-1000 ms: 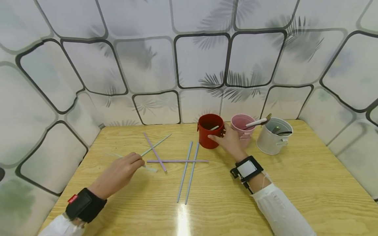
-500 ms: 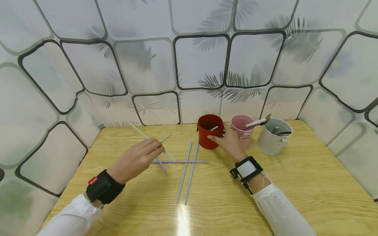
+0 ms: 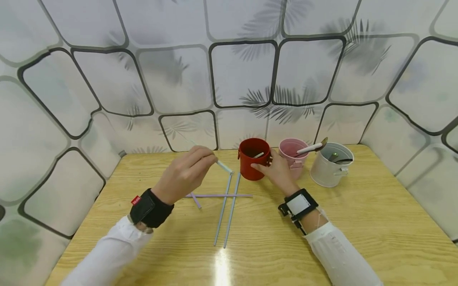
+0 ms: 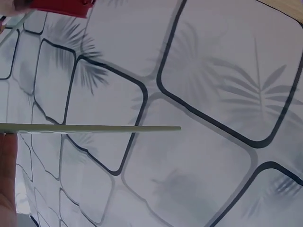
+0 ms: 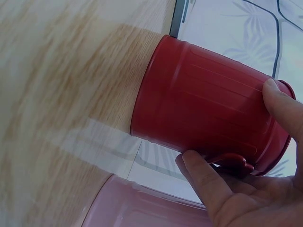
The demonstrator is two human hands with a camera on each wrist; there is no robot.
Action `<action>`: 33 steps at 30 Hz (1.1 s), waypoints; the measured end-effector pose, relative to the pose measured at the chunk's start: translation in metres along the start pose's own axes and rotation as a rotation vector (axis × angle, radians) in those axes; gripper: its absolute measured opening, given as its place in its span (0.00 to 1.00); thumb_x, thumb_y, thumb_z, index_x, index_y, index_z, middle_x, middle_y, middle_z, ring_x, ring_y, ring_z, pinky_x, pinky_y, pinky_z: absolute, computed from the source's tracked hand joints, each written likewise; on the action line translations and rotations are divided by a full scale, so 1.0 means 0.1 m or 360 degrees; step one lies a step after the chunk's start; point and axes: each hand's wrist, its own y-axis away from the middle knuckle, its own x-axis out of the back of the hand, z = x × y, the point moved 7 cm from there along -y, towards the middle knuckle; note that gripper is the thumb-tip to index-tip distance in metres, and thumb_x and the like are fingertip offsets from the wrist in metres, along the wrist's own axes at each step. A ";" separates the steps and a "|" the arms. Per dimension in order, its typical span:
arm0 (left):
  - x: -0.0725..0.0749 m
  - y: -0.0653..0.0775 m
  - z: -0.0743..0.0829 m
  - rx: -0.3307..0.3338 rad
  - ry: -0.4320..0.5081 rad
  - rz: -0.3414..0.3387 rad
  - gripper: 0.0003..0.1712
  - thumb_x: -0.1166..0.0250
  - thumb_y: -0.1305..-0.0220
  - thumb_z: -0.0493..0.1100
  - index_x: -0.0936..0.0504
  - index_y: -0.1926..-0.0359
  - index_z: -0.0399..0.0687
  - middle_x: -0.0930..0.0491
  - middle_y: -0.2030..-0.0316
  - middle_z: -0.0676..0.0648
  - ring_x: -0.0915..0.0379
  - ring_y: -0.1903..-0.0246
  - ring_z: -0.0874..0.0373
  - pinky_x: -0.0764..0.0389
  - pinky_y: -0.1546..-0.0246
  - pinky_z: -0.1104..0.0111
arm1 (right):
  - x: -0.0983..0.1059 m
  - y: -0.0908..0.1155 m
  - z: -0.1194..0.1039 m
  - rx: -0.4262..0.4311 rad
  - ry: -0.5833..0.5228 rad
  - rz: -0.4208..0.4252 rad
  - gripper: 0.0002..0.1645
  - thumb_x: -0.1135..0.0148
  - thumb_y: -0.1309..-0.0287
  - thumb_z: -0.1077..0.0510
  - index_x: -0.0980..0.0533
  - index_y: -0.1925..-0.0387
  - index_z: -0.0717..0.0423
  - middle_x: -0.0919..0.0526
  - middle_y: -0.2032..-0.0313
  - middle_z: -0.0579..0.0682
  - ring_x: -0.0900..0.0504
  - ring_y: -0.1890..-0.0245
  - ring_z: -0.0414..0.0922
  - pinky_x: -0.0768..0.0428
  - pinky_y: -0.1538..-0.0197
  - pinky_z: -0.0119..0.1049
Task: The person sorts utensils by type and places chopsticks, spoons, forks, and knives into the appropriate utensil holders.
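Head view: pale stick in left grip

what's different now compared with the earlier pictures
The left hand, pinching a pale green stick, has moved to the right and a little farther from the person, bringing the stick's near end closer to the red bucket. No new grip or release shows. The right hand still holds that bucket; the pink bucket, white bucket and two blue sticks stayed put.
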 end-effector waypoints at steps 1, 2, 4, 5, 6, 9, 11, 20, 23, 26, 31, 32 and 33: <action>0.00 -0.04 -0.01 0.0010 0.0024 0.0050 0.08 0.43 0.25 0.30 0.17 0.54 0.31 0.19 0.58 0.39 0.19 0.58 0.48 0.14 0.56 0.63 | 0.00 0.00 0.00 0.0003 0.0000 0.0000 0.44 0.23 0.41 0.50 0.32 0.29 0.61 0.21 0.37 0.63 0.22 0.38 0.60 0.21 0.37 0.56; 0.00 -0.09 -0.01 0.0017 0.0055 0.0100 0.06 0.40 0.27 0.29 0.17 0.55 0.31 0.19 0.59 0.39 0.19 0.58 0.47 0.14 0.57 0.63 | 0.00 0.00 0.00 0.0006 -0.0001 0.0001 0.44 0.23 0.41 0.50 0.32 0.30 0.61 0.21 0.37 0.63 0.22 0.38 0.59 0.21 0.37 0.56; 0.00 -0.18 -0.03 0.0036 0.0116 0.0176 0.05 0.35 0.31 0.27 0.17 0.56 0.32 0.19 0.59 0.39 0.20 0.59 0.47 0.15 0.57 0.63 | 0.00 0.00 0.00 0.0007 -0.0001 0.0004 0.44 0.23 0.41 0.50 0.32 0.30 0.61 0.21 0.38 0.62 0.22 0.39 0.59 0.21 0.38 0.55; -0.01 -0.21 -0.04 0.0044 0.0141 0.0204 0.06 0.34 0.33 0.26 0.17 0.56 0.32 0.19 0.59 0.39 0.20 0.59 0.47 0.15 0.57 0.63 | 0.00 0.00 0.00 0.0007 -0.0007 0.0005 0.43 0.23 0.41 0.50 0.32 0.30 0.60 0.21 0.38 0.62 0.22 0.39 0.59 0.21 0.38 0.55; -0.01 -0.25 -0.06 0.0053 0.0172 0.0236 0.07 0.32 0.35 0.26 0.16 0.56 0.32 0.20 0.59 0.39 0.20 0.59 0.47 0.16 0.58 0.63 | 0.00 0.00 0.00 0.0004 -0.0009 0.0004 0.43 0.23 0.41 0.50 0.32 0.30 0.60 0.21 0.37 0.62 0.22 0.38 0.59 0.21 0.38 0.55; -0.02 -0.36 -0.09 0.0091 0.0252 0.0296 0.10 0.30 0.39 0.24 0.17 0.56 0.33 0.20 0.59 0.39 0.22 0.59 0.47 0.17 0.57 0.64 | 0.00 0.00 0.01 -0.0017 -0.0003 -0.0002 0.44 0.23 0.41 0.50 0.32 0.30 0.61 0.21 0.37 0.62 0.22 0.38 0.59 0.20 0.38 0.54; -0.02 -0.42 -0.12 0.0119 0.0303 0.0331 0.10 0.31 0.38 0.24 0.17 0.56 0.33 0.20 0.59 0.39 0.22 0.59 0.48 0.18 0.58 0.64 | 0.00 -0.01 0.01 -0.0031 0.0007 -0.0006 0.44 0.23 0.41 0.50 0.32 0.29 0.61 0.21 0.37 0.62 0.22 0.38 0.59 0.20 0.38 0.54; -0.06 -0.66 -0.24 0.0230 0.0462 0.0527 0.08 0.32 0.35 0.26 0.17 0.55 0.33 0.19 0.58 0.38 0.19 0.58 0.49 0.18 0.54 0.67 | 0.00 -0.01 0.01 -0.0035 -0.0010 -0.0006 0.45 0.23 0.41 0.50 0.33 0.29 0.62 0.22 0.37 0.63 0.22 0.38 0.59 0.21 0.37 0.55; -0.08 -0.72 -0.27 0.0289 0.0567 0.0600 0.06 0.32 0.35 0.26 0.17 0.57 0.32 0.18 0.60 0.37 0.18 0.58 0.48 0.16 0.51 0.66 | 0.00 0.00 0.01 -0.0023 -0.0011 0.0000 0.44 0.23 0.41 0.50 0.32 0.30 0.62 0.21 0.37 0.63 0.22 0.38 0.59 0.21 0.37 0.55; -0.13 -0.74 -0.31 0.0379 0.0741 0.0664 0.06 0.33 0.35 0.25 0.19 0.57 0.30 0.19 0.60 0.35 0.18 0.57 0.47 0.15 0.50 0.64 | 0.00 0.00 0.01 -0.0003 0.0008 0.0009 0.43 0.23 0.41 0.50 0.31 0.31 0.62 0.20 0.38 0.62 0.21 0.39 0.59 0.20 0.38 0.55; -0.28 -0.74 -0.39 0.0552 0.1038 0.0693 0.06 0.35 0.34 0.25 0.21 0.56 0.29 0.21 0.59 0.34 0.20 0.56 0.46 0.14 0.50 0.59 | 0.00 -0.01 0.01 0.0028 0.0033 0.0017 0.42 0.23 0.41 0.51 0.30 0.32 0.63 0.19 0.39 0.63 0.20 0.40 0.60 0.20 0.38 0.55; -0.31 -0.73 -0.41 0.0593 0.1069 0.0692 0.06 0.35 0.34 0.25 0.21 0.57 0.29 0.21 0.60 0.34 0.20 0.56 0.46 0.13 0.51 0.59 | -0.01 -0.01 0.01 0.0030 0.0033 0.0017 0.41 0.23 0.41 0.51 0.30 0.32 0.63 0.19 0.39 0.63 0.20 0.40 0.60 0.20 0.38 0.55; -0.34 -0.72 -0.43 0.0633 0.1104 0.0689 0.06 0.35 0.34 0.24 0.21 0.57 0.29 0.21 0.60 0.34 0.19 0.57 0.45 0.13 0.52 0.59 | -0.01 -0.01 0.01 0.0031 0.0034 0.0017 0.41 0.23 0.41 0.51 0.30 0.32 0.63 0.19 0.39 0.63 0.20 0.40 0.60 0.20 0.38 0.55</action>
